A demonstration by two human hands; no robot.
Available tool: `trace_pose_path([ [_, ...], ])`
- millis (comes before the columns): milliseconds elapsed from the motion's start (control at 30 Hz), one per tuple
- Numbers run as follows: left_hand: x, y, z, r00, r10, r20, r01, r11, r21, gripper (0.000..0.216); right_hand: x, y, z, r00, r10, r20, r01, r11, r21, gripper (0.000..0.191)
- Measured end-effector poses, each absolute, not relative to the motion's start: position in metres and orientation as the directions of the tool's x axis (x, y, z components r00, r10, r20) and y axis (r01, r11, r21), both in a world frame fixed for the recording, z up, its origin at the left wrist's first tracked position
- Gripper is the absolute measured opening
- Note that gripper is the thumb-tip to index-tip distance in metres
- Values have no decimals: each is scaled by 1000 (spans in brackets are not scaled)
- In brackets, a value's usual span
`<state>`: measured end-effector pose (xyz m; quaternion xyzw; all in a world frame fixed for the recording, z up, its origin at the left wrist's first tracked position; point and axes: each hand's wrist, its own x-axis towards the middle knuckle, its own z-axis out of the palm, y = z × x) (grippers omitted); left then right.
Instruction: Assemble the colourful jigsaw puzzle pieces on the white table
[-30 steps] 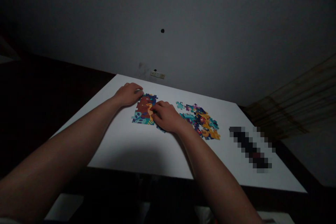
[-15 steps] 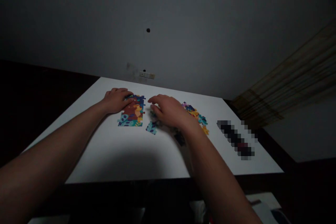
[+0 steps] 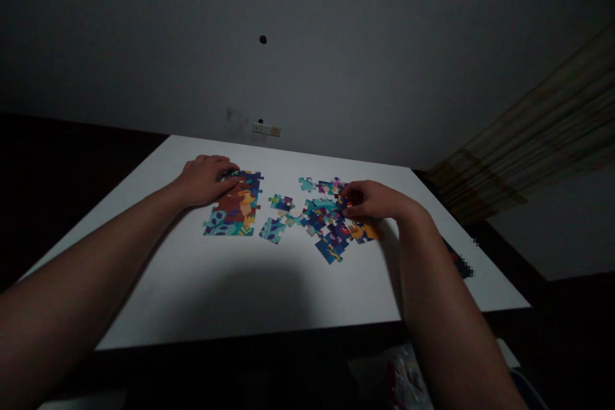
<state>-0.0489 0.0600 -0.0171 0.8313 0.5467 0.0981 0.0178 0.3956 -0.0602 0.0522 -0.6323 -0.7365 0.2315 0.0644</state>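
Change: from afar, I see my right hand (image 3: 377, 200) has gone from beside the joined puzzle (image 3: 235, 205) to the loose pieces (image 3: 331, 211) right of it, on the white table (image 3: 355, 291) | Right grip: bent fingers, can't tell if holding | Left hand (image 3: 204, 179): loose, resting on joined puzzle's left edge | Containers: shiny bag (image 3: 408, 375) below, insides unclear

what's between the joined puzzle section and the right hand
In the head view, scattered puzzle pieces lie between the joined section and the right hand.
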Motion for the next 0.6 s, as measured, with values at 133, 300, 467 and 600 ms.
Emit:
trace_pose_path([
  [133, -45, 58, -15, 395, 907, 149, 899, -414, 139, 69, 391, -63, 54, -199, 968, -155, 917, 127, -379, 24],
  [300, -43, 55, -11, 453, 876, 167, 861, -478, 173, 66, 392, -61, 53, -169, 981, -96, 811, 83, -579, 7],
  [467, -41, 54, -7, 469, 860, 200, 830, -507, 231, 66, 389, -53, 43, -105, 994, 15, 639, 79, -765, 15],
  [600, -40, 54, -9, 464, 855, 232, 815, -515, 265, 63, 375, -48, 32, -127, 991, 47, 597, 114, -794, 17],
])
